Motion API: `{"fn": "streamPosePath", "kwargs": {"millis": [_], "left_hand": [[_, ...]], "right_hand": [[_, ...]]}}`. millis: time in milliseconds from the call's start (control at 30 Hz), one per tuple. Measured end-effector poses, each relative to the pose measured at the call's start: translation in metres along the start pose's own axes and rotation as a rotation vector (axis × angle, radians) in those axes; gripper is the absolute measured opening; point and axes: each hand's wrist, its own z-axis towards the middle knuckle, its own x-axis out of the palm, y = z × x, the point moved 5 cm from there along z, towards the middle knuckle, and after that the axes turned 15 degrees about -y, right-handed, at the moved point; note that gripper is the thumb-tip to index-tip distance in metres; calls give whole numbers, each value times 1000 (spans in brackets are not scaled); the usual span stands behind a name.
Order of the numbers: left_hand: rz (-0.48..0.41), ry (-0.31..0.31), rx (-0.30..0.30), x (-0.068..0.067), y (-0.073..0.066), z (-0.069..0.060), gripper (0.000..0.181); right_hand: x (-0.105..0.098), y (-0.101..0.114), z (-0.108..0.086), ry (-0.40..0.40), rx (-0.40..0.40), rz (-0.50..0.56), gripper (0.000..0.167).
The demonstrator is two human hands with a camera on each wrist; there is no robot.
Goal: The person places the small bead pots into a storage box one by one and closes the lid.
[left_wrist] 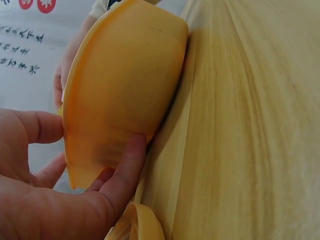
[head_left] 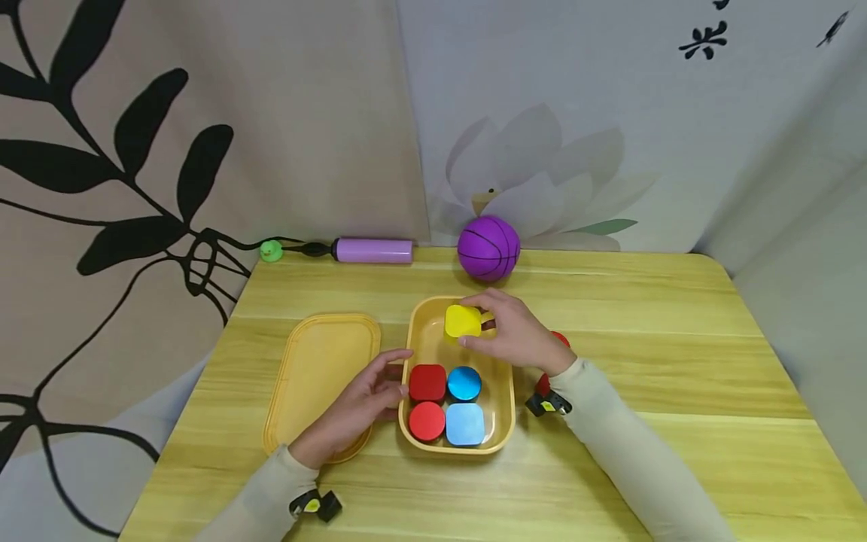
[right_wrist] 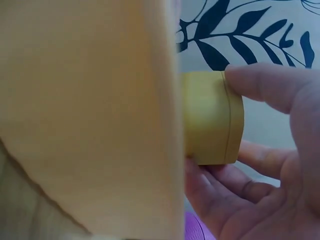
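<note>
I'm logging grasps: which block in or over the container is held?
The yellow block, pinched by the right hand over the container. The red square, red round, blue round and light blue square blocks sit inside, ungripped.

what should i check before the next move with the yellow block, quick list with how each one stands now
1. Grip: ok, the right hand pinches the yellow block.
2. Box braced: ok, the left hand touches the left side of the box.
3. Lid out of the way: ok, the lid lies left of the box.
4. Near end undisturbed: ok, the red square block, blue round block, red round block and blue square block sit there.
5. Floor under the right hand free: cannot tell, the hand hides part of it.
</note>
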Motion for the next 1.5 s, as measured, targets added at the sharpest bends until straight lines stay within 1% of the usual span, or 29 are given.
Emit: {"fn": "streamPosePath", "kwargs": {"millis": [67, 200, 333, 533, 700, 867, 1033, 1200, 1367, 1500], "left_hand": [[-1, 0, -3, 0, -1, 0, 58], [0, 0, -1, 1, -2, 0, 58], [-2, 3, 1, 1, -2, -1, 59], [-2, 10, -2, 1, -3, -1, 60], [2, 5, 0, 1, -2, -2, 59], [4, 5, -2, 1, -2, -3, 57], [-5, 7, 8, 2, -3, -3, 57], [-17, 18, 2, 2, -3, -2, 57], [-19, 22, 7, 2, -3, -2, 56], [-15, 21, 5, 1, -3, -2, 56]], "right_hand": [[5, 2, 1, 14, -4, 10, 62], [18, 5, 3, 49, -38, 5, 62], [30, 7, 4, 61, -80, -63, 60], [42, 8, 1, 100, -86, -195, 64], [48, 9, 1, 125, -106, -237, 65], [55, 7, 0, 172, -130, -246, 66], [57, 5, 0, 191, -125, -248, 66], [58, 3, -1, 220, -103, -245, 66], [55, 2, 0, 210, -72, -186, 63], [49, 3, 1, 190, -69, -149, 60]]}}
